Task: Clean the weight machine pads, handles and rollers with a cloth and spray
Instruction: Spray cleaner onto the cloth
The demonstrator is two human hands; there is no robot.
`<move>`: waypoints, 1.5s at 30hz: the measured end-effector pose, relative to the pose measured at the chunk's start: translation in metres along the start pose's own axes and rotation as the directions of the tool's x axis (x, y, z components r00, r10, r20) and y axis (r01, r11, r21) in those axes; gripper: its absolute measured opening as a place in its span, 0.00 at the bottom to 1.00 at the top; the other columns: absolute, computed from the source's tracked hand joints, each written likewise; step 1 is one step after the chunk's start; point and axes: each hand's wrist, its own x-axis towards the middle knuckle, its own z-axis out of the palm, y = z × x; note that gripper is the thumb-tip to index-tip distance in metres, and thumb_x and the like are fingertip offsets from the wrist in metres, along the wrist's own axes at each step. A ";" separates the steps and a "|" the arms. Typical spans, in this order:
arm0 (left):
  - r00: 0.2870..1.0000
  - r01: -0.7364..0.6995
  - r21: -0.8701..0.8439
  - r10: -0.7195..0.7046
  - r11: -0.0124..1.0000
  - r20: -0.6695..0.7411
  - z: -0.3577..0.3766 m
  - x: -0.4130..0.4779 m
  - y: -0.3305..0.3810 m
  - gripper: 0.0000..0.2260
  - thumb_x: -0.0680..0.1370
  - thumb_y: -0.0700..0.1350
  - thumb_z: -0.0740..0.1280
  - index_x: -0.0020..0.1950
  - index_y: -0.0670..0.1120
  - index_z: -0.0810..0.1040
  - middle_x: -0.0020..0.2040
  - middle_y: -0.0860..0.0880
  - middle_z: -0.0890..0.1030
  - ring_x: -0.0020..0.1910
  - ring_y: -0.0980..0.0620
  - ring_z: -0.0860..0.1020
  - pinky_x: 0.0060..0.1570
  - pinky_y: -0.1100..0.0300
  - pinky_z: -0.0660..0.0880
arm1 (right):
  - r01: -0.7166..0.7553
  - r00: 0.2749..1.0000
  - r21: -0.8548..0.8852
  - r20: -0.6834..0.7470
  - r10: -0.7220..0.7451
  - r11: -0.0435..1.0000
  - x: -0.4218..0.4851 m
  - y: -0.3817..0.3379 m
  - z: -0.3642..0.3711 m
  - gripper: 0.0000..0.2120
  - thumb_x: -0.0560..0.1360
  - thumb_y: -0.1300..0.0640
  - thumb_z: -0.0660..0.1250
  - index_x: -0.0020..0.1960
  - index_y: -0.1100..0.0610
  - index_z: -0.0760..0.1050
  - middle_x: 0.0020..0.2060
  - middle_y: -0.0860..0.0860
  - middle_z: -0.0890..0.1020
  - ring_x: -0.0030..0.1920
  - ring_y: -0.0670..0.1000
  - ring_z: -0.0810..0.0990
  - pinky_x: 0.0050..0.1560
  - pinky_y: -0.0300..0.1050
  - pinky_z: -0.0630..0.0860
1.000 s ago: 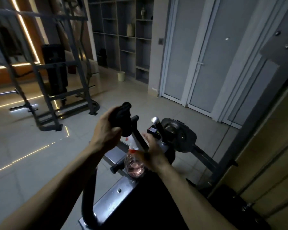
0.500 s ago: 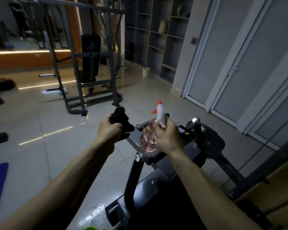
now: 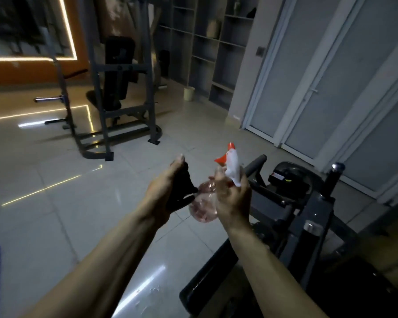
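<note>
Pale tiled floor [image 3: 55, 203] fills the frame, glossy under the strip lighting. Tall grey doors [image 3: 331, 76] run along the far right, and a dark rack with a bench [image 3: 122, 92] stands far left. Near right sits the weight machine [image 3: 308, 216], its black padded handle [image 3: 255, 166] poking out just behind the hands. Both hands are raised mid-frame over the floor, just left of the machine. The right hand [image 3: 232, 200] wraps round the neck of a clear spray bottle [image 3: 203, 203] — upright, white head, orange nozzle pointing left, pinkish liquid inside. The left hand [image 3: 161, 193] clutches a black cloth [image 3: 180, 191] — bunched in the palm, its edge touching the bottle's round belly.
</note>
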 end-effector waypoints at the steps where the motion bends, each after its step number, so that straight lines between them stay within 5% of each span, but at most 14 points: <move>1: 1.000 0.023 0.015 -0.023 1.000 0.018 -0.004 0.008 0.001 0.26 0.72 0.66 0.72 0.60 0.49 0.83 0.53 0.46 0.87 0.48 0.48 0.87 0.43 0.55 0.80 | -0.001 0.999 -0.047 -0.037 -0.001 0.999 -0.003 0.004 0.007 0.06 0.79 0.43 0.67 0.48 0.43 0.71 0.41 0.45 0.79 0.40 0.40 0.81 0.37 0.38 0.79; 4: 0.986 0.097 0.114 -0.111 0.989 0.124 0.005 0.040 0.000 0.22 0.75 0.61 0.72 0.60 0.47 0.83 0.51 0.44 0.87 0.45 0.49 0.87 0.40 0.56 0.79 | -0.051 0.981 -0.170 -0.195 0.017 0.984 0.002 0.019 0.012 0.10 0.78 0.41 0.66 0.49 0.48 0.75 0.41 0.50 0.82 0.41 0.46 0.80 0.40 0.47 0.78; 8: 0.949 0.108 0.203 -0.162 0.973 0.271 0.043 0.084 -0.013 0.21 0.76 0.61 0.71 0.58 0.46 0.83 0.50 0.43 0.87 0.45 0.49 0.87 0.40 0.58 0.77 | -0.269 0.906 -0.056 -0.352 0.233 0.961 0.019 0.034 -0.008 0.17 0.77 0.41 0.73 0.50 0.50 0.69 0.38 0.45 0.79 0.38 0.45 0.80 0.37 0.42 0.74; 12: 0.871 0.072 0.340 -0.226 0.938 0.437 0.096 0.120 -0.031 0.25 0.75 0.64 0.70 0.60 0.45 0.84 0.46 0.43 0.85 0.36 0.51 0.83 0.32 0.60 0.76 | -0.321 0.840 0.158 -0.409 0.358 0.934 0.033 0.068 -0.036 0.15 0.78 0.47 0.73 0.60 0.44 0.71 0.58 0.42 0.81 0.56 0.43 0.81 0.53 0.43 0.77; 15: 0.819 0.065 0.394 -0.274 0.917 0.504 0.124 0.139 -0.036 0.23 0.77 0.63 0.69 0.60 0.46 0.84 0.45 0.44 0.86 0.36 0.50 0.83 0.33 0.59 0.75 | -0.382 0.832 0.152 -0.372 0.411 0.912 0.037 0.092 -0.046 0.18 0.78 0.44 0.69 0.68 0.38 0.72 0.62 0.35 0.77 0.64 0.38 0.77 0.60 0.36 0.72; 17: 0.775 0.060 0.455 -0.328 0.889 0.539 0.138 0.150 -0.036 0.22 0.77 0.62 0.69 0.59 0.47 0.84 0.45 0.43 0.86 0.34 0.51 0.82 0.33 0.59 0.75 | -0.437 0.780 0.137 -0.434 0.451 0.889 0.037 0.100 -0.047 0.12 0.78 0.42 0.69 0.61 0.35 0.75 0.61 0.36 0.80 0.63 0.39 0.78 0.59 0.36 0.71; 20: 0.707 0.076 0.518 -0.413 0.852 0.574 0.158 0.168 -0.033 0.25 0.74 0.65 0.71 0.60 0.47 0.84 0.45 0.44 0.86 0.34 0.51 0.82 0.31 0.60 0.74 | -0.482 0.682 0.076 -0.592 0.429 0.873 0.038 0.099 -0.043 0.05 0.80 0.44 0.68 0.55 0.36 0.76 0.54 0.37 0.82 0.56 0.38 0.80 0.56 0.37 0.73; 25: 0.593 0.067 0.576 -0.497 0.815 0.634 0.175 0.204 -0.032 0.18 0.76 0.58 0.73 0.58 0.46 0.83 0.52 0.43 0.87 0.44 0.47 0.86 0.33 0.58 0.77 | -0.613 0.520 -0.048 -0.777 0.357 0.789 0.042 0.112 -0.017 0.23 0.79 0.37 0.64 0.72 0.41 0.72 0.62 0.37 0.79 0.63 0.39 0.76 0.67 0.44 0.72; 30: 0.449 0.101 0.626 -0.597 0.773 0.665 0.169 0.262 -0.034 0.18 0.74 0.59 0.75 0.58 0.49 0.82 0.55 0.47 0.85 0.53 0.47 0.84 0.36 0.58 0.79 | -0.677 0.282 -0.008 -0.926 0.249 0.736 0.042 0.140 0.040 0.17 0.78 0.35 0.64 0.63 0.40 0.75 0.52 0.35 0.82 0.56 0.39 0.80 0.61 0.47 0.77; 34: 0.293 0.089 0.716 -0.705 0.693 0.646 0.146 0.315 -0.018 0.19 0.73 0.60 0.75 0.58 0.50 0.82 0.55 0.49 0.85 0.54 0.49 0.83 0.37 0.59 0.80 | -0.698 0.018 0.191 -0.959 0.284 0.690 0.049 0.152 0.109 0.07 0.79 0.38 0.65 0.53 0.38 0.77 0.50 0.39 0.82 0.55 0.42 0.81 0.55 0.44 0.77; 40: 0.111 -0.025 0.769 -0.762 0.639 0.637 0.147 0.352 0.009 0.20 0.74 0.61 0.74 0.60 0.52 0.82 0.56 0.50 0.85 0.52 0.51 0.83 0.33 0.61 0.78 | -0.627 -0.163 0.305 -0.951 0.262 0.717 0.077 0.141 0.150 0.20 0.81 0.43 0.66 0.73 0.45 0.73 0.58 0.33 0.78 0.63 0.39 0.78 0.66 0.45 0.75; 43: 0.039 -0.061 0.776 -0.775 0.628 0.630 0.152 0.361 0.008 0.21 0.73 0.61 0.75 0.61 0.52 0.81 0.56 0.50 0.84 0.53 0.50 0.83 0.33 0.61 0.78 | -0.571 -0.283 0.346 -0.934 0.217 0.744 0.088 0.140 0.146 0.22 0.81 0.44 0.67 0.73 0.46 0.73 0.63 0.43 0.81 0.63 0.44 0.80 0.66 0.53 0.78; 45: 0.025 -0.084 0.794 -0.795 0.603 0.606 0.155 0.367 0.002 0.22 0.72 0.62 0.75 0.60 0.52 0.81 0.57 0.50 0.84 0.54 0.49 0.83 0.34 0.61 0.79 | -0.583 -0.310 0.358 -0.928 0.208 0.730 0.095 0.142 0.146 0.21 0.81 0.45 0.68 0.73 0.46 0.74 0.61 0.46 0.83 0.59 0.45 0.82 0.63 0.49 0.79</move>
